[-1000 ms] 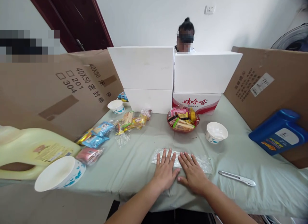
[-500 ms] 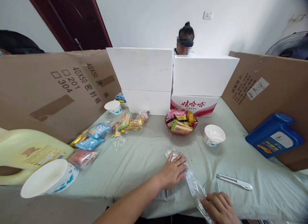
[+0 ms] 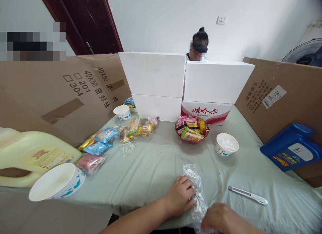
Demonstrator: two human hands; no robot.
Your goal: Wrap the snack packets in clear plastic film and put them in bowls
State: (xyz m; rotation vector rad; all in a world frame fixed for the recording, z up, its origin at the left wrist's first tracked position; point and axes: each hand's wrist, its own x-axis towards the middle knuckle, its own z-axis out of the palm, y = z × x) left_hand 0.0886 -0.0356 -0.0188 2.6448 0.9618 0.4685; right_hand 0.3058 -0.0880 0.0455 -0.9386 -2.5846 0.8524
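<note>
A clear crinkled plastic bag (image 3: 195,185) lies on the pale green cloth at the table's near edge, running away from me. My left hand (image 3: 180,195) has its fingers curled onto the bag's left side. My right hand (image 3: 218,220) grips the bag's near end at the table edge, partly out of view. A red bowl of wrapped snacks (image 3: 191,129) stands beyond the bag. A white paper bowl (image 3: 226,144) sits to the bowl's right.
A white utility knife (image 3: 248,195) lies right of my hands. Loose snack packets (image 3: 105,140) spread at left, near a yellow jug (image 3: 35,157) and a white bowl (image 3: 56,182). A blue jug (image 3: 291,147) leans at right. Cardboard walls and white boxes (image 3: 183,79) enclose the table; a person sits behind.
The bag lay flat and crosswise under both open palms; it has been turned lengthwise and pulled toward me. Both hands have closed on it and drawn back to the table edge.
</note>
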